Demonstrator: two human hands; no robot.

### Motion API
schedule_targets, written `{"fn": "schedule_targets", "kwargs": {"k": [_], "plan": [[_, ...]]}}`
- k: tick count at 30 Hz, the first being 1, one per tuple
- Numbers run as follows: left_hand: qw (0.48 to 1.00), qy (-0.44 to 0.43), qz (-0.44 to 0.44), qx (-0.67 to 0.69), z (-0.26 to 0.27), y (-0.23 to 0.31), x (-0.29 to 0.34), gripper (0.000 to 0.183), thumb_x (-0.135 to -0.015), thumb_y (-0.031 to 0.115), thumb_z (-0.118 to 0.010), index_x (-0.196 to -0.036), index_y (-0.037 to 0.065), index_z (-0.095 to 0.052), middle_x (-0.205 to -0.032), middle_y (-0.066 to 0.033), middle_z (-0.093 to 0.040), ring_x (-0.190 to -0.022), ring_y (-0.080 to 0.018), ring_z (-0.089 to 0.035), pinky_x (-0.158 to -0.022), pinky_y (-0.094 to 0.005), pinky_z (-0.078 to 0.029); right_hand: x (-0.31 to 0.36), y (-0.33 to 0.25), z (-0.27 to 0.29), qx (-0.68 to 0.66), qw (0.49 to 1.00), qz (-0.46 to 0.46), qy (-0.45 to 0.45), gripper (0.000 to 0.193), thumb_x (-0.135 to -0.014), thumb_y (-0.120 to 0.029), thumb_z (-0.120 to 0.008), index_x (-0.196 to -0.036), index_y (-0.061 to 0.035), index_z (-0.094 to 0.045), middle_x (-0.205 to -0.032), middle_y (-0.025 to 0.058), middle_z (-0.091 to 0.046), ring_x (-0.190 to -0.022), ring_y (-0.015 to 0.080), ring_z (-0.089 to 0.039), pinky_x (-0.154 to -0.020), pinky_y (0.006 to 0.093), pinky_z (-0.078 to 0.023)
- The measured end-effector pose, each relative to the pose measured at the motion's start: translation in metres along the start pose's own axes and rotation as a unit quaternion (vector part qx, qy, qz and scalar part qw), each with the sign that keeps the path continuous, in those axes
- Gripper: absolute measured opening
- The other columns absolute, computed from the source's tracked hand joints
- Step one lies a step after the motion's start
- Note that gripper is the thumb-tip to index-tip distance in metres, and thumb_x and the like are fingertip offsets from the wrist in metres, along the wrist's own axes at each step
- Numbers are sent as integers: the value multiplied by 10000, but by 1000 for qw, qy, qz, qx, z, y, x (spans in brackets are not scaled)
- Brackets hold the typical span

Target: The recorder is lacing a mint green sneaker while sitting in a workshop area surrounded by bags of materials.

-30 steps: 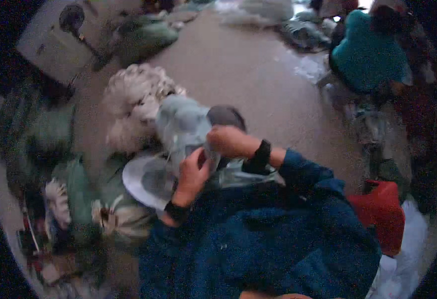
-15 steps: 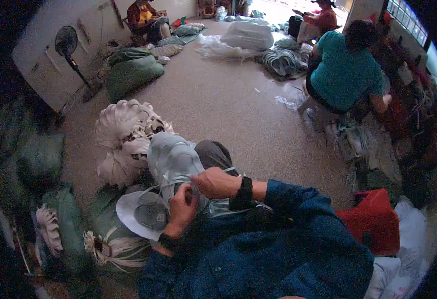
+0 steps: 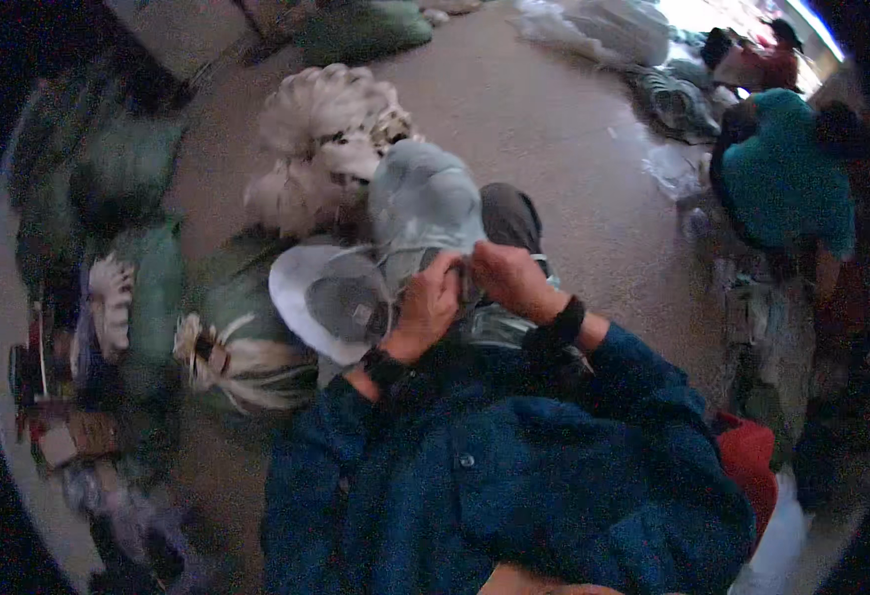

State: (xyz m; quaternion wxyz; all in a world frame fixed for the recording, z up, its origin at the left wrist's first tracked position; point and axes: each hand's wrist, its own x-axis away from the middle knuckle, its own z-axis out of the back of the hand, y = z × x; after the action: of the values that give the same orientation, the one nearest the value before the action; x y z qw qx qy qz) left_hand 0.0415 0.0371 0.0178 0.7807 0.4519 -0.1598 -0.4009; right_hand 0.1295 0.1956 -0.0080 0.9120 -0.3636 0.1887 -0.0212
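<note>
A stack of nested pale grey-blue caps [image 3: 425, 193] lies over my lap, its near end at my fingers. My left hand [image 3: 431, 309] is closed, fingers curled and thumb up, at that near end. Close beside it, my right hand [image 3: 516, 281] is also closed in a pinch. Whatever is between the fingers is too small and blurred to make out. Left of my left hand rests a cap with a white brim [image 3: 296, 302] and a grey inside, its hollow facing up.
Cream nested caps [image 3: 331, 114] lie on the floor ahead. A bundle of pale straps [image 3: 251, 367] sits at left, near green sacks [image 3: 123, 159]. A co-worker in a teal shirt [image 3: 787, 169] sits at right. A red bag [image 3: 747, 461] stands by my right elbow.
My view has tilted down and turned, so the scene sits higher and farther right. Both hands stay closed at the near end of the cap stack, the right one slightly farther from the left.
</note>
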Motion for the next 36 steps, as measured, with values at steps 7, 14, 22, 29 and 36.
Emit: {"fn": "schedule_targets", "kwargs": {"k": [7, 14, 22, 29, 36], "plan": [[999, 11, -47, -23, -9, -4, -7, 224, -914, 107, -483, -1078, 25, -612, -931, -254, -638, -901, -436, -608, -742, -484, -481, -5, -23, 23, 62, 994, -47, -82, 303, -843, -314, -632, -838, -23, -547, -751, 219, -620, -729, 435, -611, -630, 495, -475], [992, -92, -72, 40, 17, -10, -1, 199, -903, 159, -566, -1044, 34, -629, -726, -169, -646, -703, -359, -646, -628, -446, -488, -2, -22, 30, 49, 995, -53, -67, 312, -812, -263, -669, -971, -27, -539, -867, 191, -617, -824, 412, -613, -693, 456, -493], [923, -80, 45, 374, 164, 15, 43, 130, -910, 109, -608, -998, 21, -644, -1017, -51, -624, -889, -112, -582, -781, -241, -469, -2, -16, 14, -25, 996, -70, 55, 219, -853, -129, -669, -979, -18, -528, -880, 133, -572, -805, 272, -605, -694, 354, -491], [997, 20, -59, -42, 99, 5, 31, 175, -825, 111, -672, -964, 12, -636, -867, -80, -605, -749, -196, -580, -697, -318, -463, -13, 21, 7, -75, 995, 31, 63, 209, -827, -75, -671, -1003, -44, -561, -926, 120, -577, -881, 337, -586, -779, 368, -476], [908, 43, -249, -335, 44, 10, 2, 263, -746, 212, -723, -955, 99, -610, -965, -84, -590, -976, -289, -541, -908, -462, -374, -7, 1, 25, -354, 924, -140, -34, 150, -883, -104, -648, -970, -26, -553, -857, 54, -556, -815, 152, -539, -722, 291, -455]]}}
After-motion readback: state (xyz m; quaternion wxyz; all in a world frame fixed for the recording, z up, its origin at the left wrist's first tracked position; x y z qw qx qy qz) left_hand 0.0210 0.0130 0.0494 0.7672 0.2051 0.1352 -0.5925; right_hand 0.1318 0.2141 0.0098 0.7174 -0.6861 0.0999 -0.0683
